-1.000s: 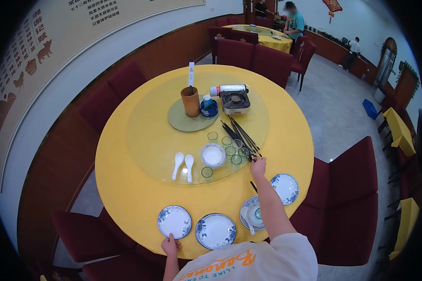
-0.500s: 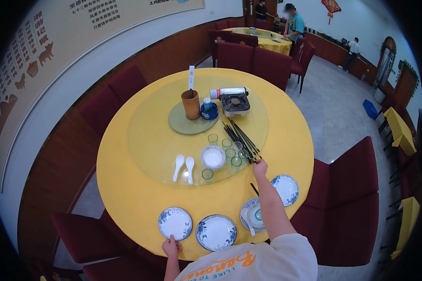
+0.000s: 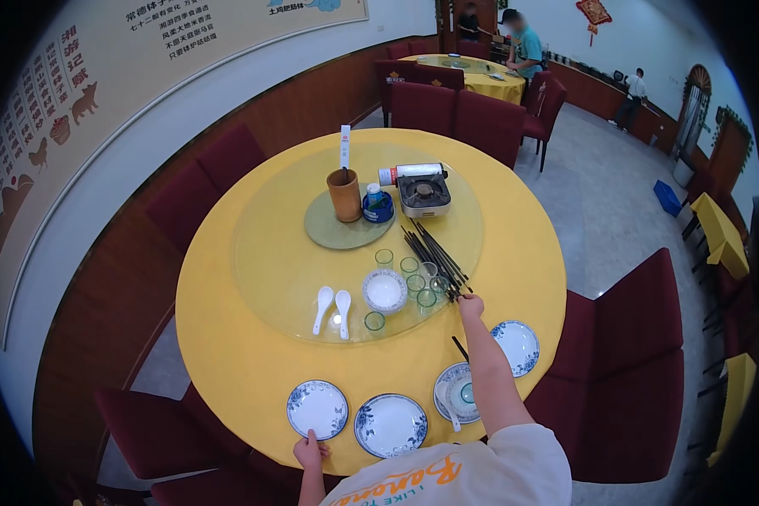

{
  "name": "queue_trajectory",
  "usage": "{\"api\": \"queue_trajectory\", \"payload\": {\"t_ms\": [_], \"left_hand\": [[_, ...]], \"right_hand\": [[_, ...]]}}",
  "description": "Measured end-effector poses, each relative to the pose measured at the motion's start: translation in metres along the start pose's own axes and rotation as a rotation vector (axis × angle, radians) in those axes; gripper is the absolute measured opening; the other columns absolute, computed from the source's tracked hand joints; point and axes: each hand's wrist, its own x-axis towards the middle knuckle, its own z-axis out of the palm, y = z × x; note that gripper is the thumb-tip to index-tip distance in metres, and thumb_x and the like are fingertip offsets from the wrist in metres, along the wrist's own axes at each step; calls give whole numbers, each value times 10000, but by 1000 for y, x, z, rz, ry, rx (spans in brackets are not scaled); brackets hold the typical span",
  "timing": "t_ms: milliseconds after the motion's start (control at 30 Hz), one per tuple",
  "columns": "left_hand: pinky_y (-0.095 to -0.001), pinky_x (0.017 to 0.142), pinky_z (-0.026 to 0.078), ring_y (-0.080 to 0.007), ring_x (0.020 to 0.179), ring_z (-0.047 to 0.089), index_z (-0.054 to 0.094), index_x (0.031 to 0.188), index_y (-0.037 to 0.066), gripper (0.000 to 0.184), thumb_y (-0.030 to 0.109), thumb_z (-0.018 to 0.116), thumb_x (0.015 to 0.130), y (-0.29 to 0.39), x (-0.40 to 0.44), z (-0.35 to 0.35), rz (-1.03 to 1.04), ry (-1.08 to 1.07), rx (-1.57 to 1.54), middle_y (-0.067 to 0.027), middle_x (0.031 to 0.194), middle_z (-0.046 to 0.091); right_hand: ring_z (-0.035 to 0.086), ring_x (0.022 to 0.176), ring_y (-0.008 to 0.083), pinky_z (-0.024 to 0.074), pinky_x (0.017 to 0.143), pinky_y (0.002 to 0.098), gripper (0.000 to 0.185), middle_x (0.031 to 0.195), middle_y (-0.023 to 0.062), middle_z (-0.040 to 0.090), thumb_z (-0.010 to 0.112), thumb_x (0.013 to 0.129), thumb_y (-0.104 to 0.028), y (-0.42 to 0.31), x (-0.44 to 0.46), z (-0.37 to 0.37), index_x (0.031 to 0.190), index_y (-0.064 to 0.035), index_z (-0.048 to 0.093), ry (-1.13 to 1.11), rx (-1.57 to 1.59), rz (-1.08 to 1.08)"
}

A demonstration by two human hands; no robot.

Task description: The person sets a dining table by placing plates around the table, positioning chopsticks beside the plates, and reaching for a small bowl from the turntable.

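Observation:
My right hand reaches to the near end of a bundle of black chopsticks on the glass turntable, its fingers closed at their tips. Beside the chopsticks stand several green-tinted glasses and a white bowl. Two white spoons lie to the left. My left hand touches the near rim of a blue-patterned plate. A second plate lies to its right. Partly behind my right forearm is a place setting with a bowl, spoon and glass.
Farther back are a portable stove, a bamboo cup and a blue container. Another plate lies at the right. Dark red chairs surround the yellow table. A person in teal stands at a far table.
The whole view has shifted slightly, so the table sits a little lower in the picture. My right hand stays by the chopsticks' near ends, and my left hand stays at the plate rim.

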Motion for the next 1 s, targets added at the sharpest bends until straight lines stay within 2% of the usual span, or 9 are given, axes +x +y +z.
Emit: {"api": "queue_trajectory", "payload": {"t_ms": [200, 533, 633, 733, 1000], "left_hand": [[-258, 300, 366, -150, 312, 479, 490, 561, 0, 481, 349, 507, 892, -3, 1, -1, 6, 1, 16, -117, 462, 529], [-253, 301, 366, -147, 313, 480, 488, 566, 4, 479, 354, 505, 893, 1, -4, -2, 24, -11, 0, -112, 463, 529], [-252, 303, 368, -147, 314, 481, 491, 567, 5, 479, 355, 505, 893, 2, -5, -2, 29, -7, 7, -110, 462, 529], [-252, 304, 372, -148, 315, 481, 493, 567, 3, 477, 351, 506, 893, -1, -4, -3, 30, -3, 12, -110, 462, 527], [-259, 305, 376, -142, 311, 467, 497, 572, -6, 473, 340, 503, 895, 1, -6, -3, 55, -20, -30, -109, 461, 522]], "right_hand": [[632, 778, 271, 487, 741, 357, 221, 797, 143, 654, 670, 697, -195, -5, -1, 0, 844, -31, 669, 53, 59, -91], [597, 656, 244, 479, 653, 345, 137, 698, 128, 608, 640, 734, -94, -77, -28, -42, 824, 9, 642, 187, 212, -350], [611, 668, 208, 489, 653, 313, 163, 730, 116, 630, 650, 741, -121, -81, -16, -41, 846, 2, 643, 264, 222, -445], [583, 680, 227, 474, 652, 325, 129, 750, 120, 590, 637, 744, -93, -91, -15, -46, 840, -6, 636, 278, 336, -485], [573, 669, 215, 473, 625, 315, 113, 771, 116, 553, 617, 766, -60, -122, -33, -84, 857, 7, 612, 289, 334, -668]]}}
